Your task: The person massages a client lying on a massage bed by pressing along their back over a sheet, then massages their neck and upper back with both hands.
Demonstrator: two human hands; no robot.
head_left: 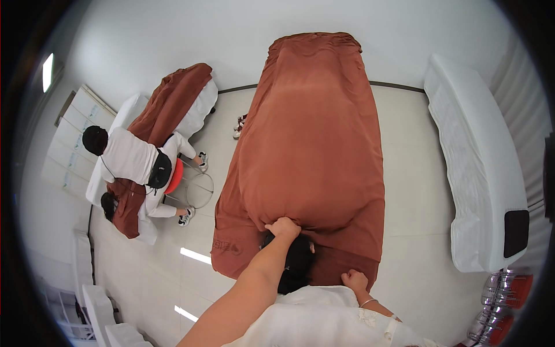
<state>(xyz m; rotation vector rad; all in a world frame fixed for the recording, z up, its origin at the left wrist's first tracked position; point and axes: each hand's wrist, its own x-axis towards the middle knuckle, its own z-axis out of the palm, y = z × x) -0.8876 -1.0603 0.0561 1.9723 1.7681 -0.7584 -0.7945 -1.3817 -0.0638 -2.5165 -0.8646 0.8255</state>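
A person lies under a brown sheet (312, 144) on a massage bed, their dark-haired head (298, 263) towards me. My left hand (283, 228) is closed, its knuckles up, against the sheet's edge beside the head and shoulder. Whether cloth is pinched in its fingers is hidden. On the other side of the head, my right hand (355, 280) makes a fist resting on the brown bed cover (350, 260) near its front corner. Nothing shows in that fist. Between my forearms, my white top covers the near end of the bed.
At left, a person in white (132, 156) sits on a red stool (174, 176) beside another bed with a brown sheet (167, 104). A white-covered bed (480, 156) stands along the right side. Red-seated stools (514, 291) are at lower right; shoes (239, 126) lie by my bed.
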